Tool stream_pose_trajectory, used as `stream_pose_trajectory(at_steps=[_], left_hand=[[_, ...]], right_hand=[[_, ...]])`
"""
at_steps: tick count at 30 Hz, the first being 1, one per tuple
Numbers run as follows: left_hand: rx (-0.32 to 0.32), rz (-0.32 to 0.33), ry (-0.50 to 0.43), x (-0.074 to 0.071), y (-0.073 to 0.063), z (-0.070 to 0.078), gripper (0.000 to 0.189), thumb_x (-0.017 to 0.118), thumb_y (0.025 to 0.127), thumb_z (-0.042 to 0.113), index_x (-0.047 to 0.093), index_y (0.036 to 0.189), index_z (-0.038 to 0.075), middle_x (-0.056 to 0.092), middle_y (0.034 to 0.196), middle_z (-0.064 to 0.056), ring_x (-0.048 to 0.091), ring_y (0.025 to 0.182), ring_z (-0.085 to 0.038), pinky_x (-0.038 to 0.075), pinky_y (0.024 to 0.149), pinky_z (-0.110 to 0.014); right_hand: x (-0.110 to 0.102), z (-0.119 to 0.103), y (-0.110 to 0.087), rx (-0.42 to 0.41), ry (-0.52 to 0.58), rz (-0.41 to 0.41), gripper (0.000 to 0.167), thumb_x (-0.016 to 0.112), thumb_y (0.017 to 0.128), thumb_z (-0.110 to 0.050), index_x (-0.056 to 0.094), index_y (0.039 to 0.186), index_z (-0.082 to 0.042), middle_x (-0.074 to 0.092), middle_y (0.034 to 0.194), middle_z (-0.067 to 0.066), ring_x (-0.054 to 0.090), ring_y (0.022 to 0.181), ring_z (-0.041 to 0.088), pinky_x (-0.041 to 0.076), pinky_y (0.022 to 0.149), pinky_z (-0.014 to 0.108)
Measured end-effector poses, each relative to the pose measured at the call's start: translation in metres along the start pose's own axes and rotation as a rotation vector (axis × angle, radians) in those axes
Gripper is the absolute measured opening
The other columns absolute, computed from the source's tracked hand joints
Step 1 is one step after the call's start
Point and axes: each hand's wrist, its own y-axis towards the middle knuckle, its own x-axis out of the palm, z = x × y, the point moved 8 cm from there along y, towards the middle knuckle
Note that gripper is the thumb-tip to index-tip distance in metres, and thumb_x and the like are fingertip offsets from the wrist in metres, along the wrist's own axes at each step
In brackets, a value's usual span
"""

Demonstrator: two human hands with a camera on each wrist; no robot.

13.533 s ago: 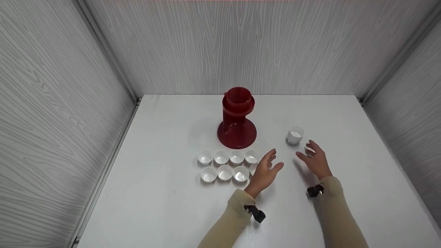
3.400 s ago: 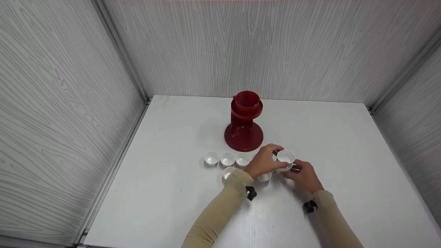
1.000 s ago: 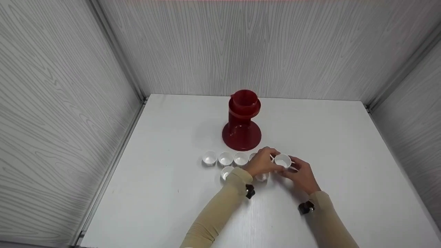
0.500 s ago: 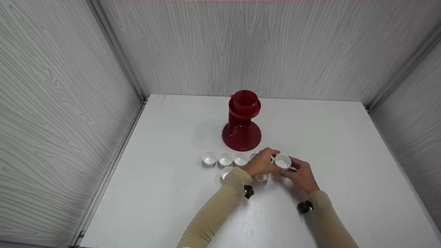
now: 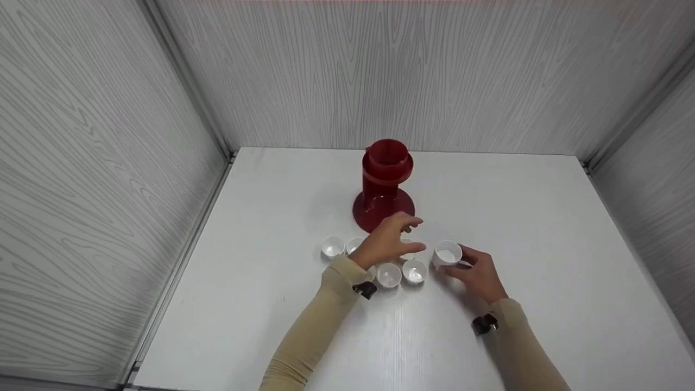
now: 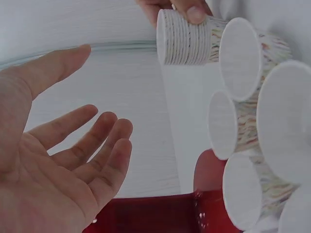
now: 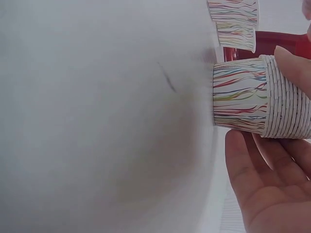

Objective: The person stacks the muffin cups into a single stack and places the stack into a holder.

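My right hand (image 5: 478, 277) grips a stack of small white paper cups (image 5: 448, 253), nested with their rims upward. In the right wrist view, thumb and fingers close on the ridged rims from both sides; coloured wavy lines run down the lowest cup's side (image 7: 238, 97). Whether its base touches the table, I cannot tell. My left hand (image 5: 386, 241) hovers over the rows of single cups, fingers spread and nothing in them, as the left wrist view confirms. Single cups (image 5: 389, 276) stand upright left of the stack; the left hand and sleeve hide some.
Behind the cups stands a red plastic dispenser-like stand (image 5: 380, 179) with a round base and cup-shaped top, close to the left fingertips in the head view. A white table (image 5: 260, 244) carries everything. Grey wood-grain panels (image 5: 336, 70) enclose it at the back and sides.
Half a second ago both hands were at the stack; my left hand has since let go and moved left over the rows. Earlier, the stack stood farther back right, with neither hand holding it.
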Motion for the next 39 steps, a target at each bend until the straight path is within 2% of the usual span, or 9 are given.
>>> stream_pose_trajectory(at_steps=[3,8,15,20,26,32,39], left_hand=[[0.031,0.041,-0.036,-0.018,-0.008,-0.006,0.056,0.078,0.093,0.028,0.060,0.143,0.010,0.063,0.137,-0.008,0.061,0.126,-0.024,0.052,0.111,-0.037],[0.035,0.114,-0.109,-0.045,-0.024,-0.025,0.052,0.076,0.095,0.023,0.060,0.140,0.004,0.062,0.135,-0.016,0.063,0.123,-0.031,0.053,0.108,-0.045],[-0.003,0.228,-0.090,-0.078,-0.048,-0.062,0.051,0.075,0.096,0.026,0.061,0.140,0.006,0.064,0.132,-0.015,0.063,0.121,-0.034,0.055,0.101,-0.050],[-0.056,0.319,-0.121,-0.095,-0.065,-0.091,0.049,0.075,0.096,0.025,0.062,0.139,0.006,0.063,0.135,-0.017,0.062,0.125,-0.039,0.053,0.104,-0.055],[-0.178,0.367,-0.085,-0.099,-0.081,-0.125,0.058,0.075,0.096,0.027,0.055,0.146,0.006,0.059,0.143,-0.015,0.059,0.129,-0.034,0.051,0.107,-0.050],[-0.258,0.360,-0.065,-0.095,-0.094,-0.152,0.064,0.076,0.095,0.028,0.051,0.149,0.002,0.059,0.142,-0.016,0.059,0.130,-0.034,0.050,0.109,-0.050],[-0.287,0.333,-0.068,-0.088,-0.101,-0.175,0.070,0.081,0.091,0.027,0.052,0.147,-0.001,0.061,0.139,-0.016,0.060,0.128,-0.033,0.051,0.109,-0.049]], right_hand=[[-0.001,0.001,0.000,0.007,0.008,0.006,0.065,0.093,0.077,-0.025,0.068,0.135,-0.011,0.071,0.134,0.009,0.067,0.114,0.004,0.055,0.095,0.017],[0.001,0.002,0.000,0.009,0.030,0.003,0.066,0.093,0.076,-0.023,0.067,0.135,-0.009,0.070,0.134,0.012,0.068,0.114,0.006,0.055,0.095,0.017],[-0.001,0.002,-0.002,0.012,0.023,0.011,0.067,0.093,0.077,-0.022,0.066,0.137,-0.010,0.070,0.135,0.011,0.068,0.114,0.005,0.055,0.095,0.016],[0.000,-0.001,0.000,0.006,0.011,0.005,0.069,0.093,0.076,-0.025,0.066,0.138,-0.012,0.070,0.135,0.010,0.067,0.118,0.011,0.054,0.095,0.016],[0.002,-0.002,-0.001,0.017,0.002,-0.010,0.070,0.092,0.078,-0.025,0.064,0.141,-0.012,0.069,0.136,0.011,0.065,0.126,0.025,0.054,0.095,0.015],[0.001,-0.004,-0.001,0.030,-0.008,-0.011,0.072,0.093,0.077,-0.024,0.063,0.142,-0.013,0.069,0.137,0.010,0.066,0.120,0.015,0.053,0.095,0.015],[0.001,-0.001,-0.001,0.021,-0.006,0.002,0.068,0.094,0.076,-0.026,0.067,0.137,-0.013,0.071,0.133,0.009,0.066,0.119,0.014,0.053,0.095,0.015]])
